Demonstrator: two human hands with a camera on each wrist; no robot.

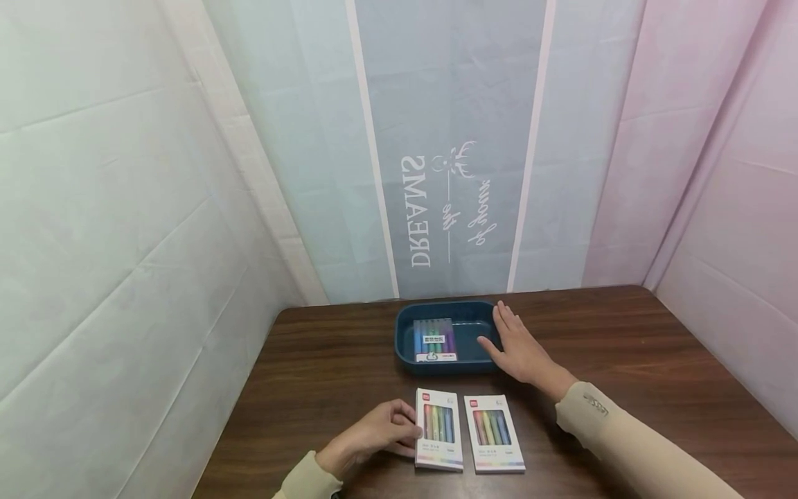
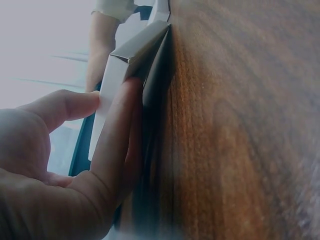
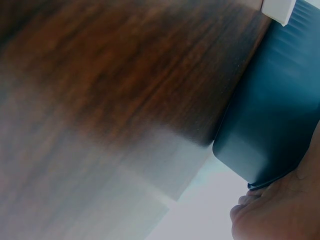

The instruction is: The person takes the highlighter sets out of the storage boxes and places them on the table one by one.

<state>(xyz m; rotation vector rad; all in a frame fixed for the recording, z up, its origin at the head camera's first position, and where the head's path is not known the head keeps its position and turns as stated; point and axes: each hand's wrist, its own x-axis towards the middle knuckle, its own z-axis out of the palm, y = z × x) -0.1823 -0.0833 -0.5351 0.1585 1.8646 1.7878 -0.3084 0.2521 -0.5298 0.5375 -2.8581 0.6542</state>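
- Head view: left hand [image 1: 374,436] pinches the left pen box [image 1: 439,429] at its left edge; right hand [image 1: 520,350], fingers straight, rests on the blue tray [image 1: 405,346] rim's right side.
- Left wrist view: fingers [image 2: 117,135] clamp the box edge against the table [image 2: 240,125].
- Right wrist view: tray corner, bare wood beside it.

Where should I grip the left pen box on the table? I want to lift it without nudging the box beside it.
Take the left pen box by its long left edge, coming from the left where the left hand already touches it. It lies flat, the second box lies close on its right, and the left wrist view shows fingers on that raised edge.
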